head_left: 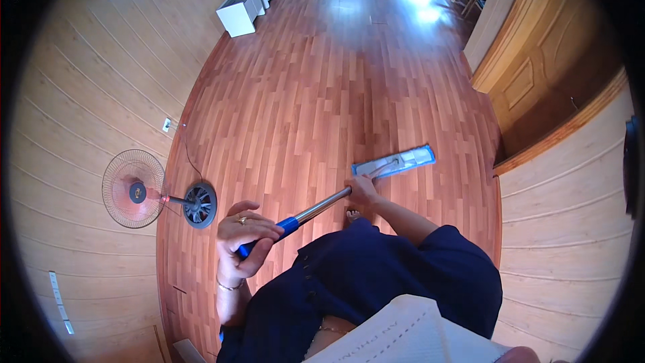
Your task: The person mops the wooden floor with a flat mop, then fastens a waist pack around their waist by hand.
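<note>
Head view: left hand (243, 238) is wrapped round the blue grip of a flat mop (322, 205), right hand (363, 191) clamps the metal pole lower down. Mop's blue pad sits flat on the wooden floor (322, 81), with a pedestal fan (134, 189) off left.

**Polished Wood, Brushed Metal, Soft Cloth**

A glossy reddish wood-strip floor (349, 81) reflects window glare at its far end. The mop handle (322, 205) is smooth, shiny metal, capped by a blue grip (285, 227) of matt plastic or rubber; the flat mop head (396, 161) carries a pale blue cloth pad. Paler planked wood wall panelling (101, 81) has a satin sheen. A dark blue garment (376, 275) looks like soft matt fabric, and the standing fan (134, 188) shows a fine wire grille.
</note>
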`<state>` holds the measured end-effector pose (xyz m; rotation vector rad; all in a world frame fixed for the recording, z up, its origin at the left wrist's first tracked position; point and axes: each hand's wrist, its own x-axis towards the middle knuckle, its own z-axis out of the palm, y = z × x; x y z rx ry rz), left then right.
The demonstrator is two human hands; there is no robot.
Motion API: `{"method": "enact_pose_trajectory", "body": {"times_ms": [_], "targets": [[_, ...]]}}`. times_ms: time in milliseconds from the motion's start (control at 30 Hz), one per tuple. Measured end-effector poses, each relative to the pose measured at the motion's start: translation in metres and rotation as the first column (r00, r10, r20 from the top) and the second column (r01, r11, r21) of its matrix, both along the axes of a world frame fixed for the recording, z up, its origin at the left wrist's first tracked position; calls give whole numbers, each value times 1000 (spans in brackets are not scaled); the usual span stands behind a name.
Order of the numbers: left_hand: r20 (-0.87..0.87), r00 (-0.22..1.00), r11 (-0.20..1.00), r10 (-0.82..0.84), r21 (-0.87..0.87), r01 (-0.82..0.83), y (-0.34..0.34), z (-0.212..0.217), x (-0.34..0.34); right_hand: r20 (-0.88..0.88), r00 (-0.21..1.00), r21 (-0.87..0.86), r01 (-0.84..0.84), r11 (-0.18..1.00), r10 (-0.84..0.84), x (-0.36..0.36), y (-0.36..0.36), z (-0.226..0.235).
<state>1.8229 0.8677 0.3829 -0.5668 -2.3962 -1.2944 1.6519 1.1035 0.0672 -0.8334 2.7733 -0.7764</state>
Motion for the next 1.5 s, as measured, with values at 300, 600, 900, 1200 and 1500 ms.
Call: {"method": "enact_pose_trajectory", "body": {"times_ms": [300, 600, 900, 1200, 1500], "targets": [[-151, 944, 937, -295, 148, 316, -43, 21, 76, 118, 992, -48, -32, 998, 37, 150, -1, 36], [-166, 967, 938, -191, 258, 229, -35, 2, 132, 58, 980, 8, -193, 981, 192, 178, 11, -9], [-60, 997, 914, -47, 399, 67, 30, -33, 154, -57, 987, 98, -144, 985, 150, 159, 54, -23], [22, 995, 954, -102, 285, 92, 140, -61, 75, -108, 980, 469, -100, 877, 170, 60, 173, -56], [-106, 994, 993, -13, 112, 25, 278, -100, 13, -23, 999, 303, 48, 952, -43, -16, 299, -77]]}}
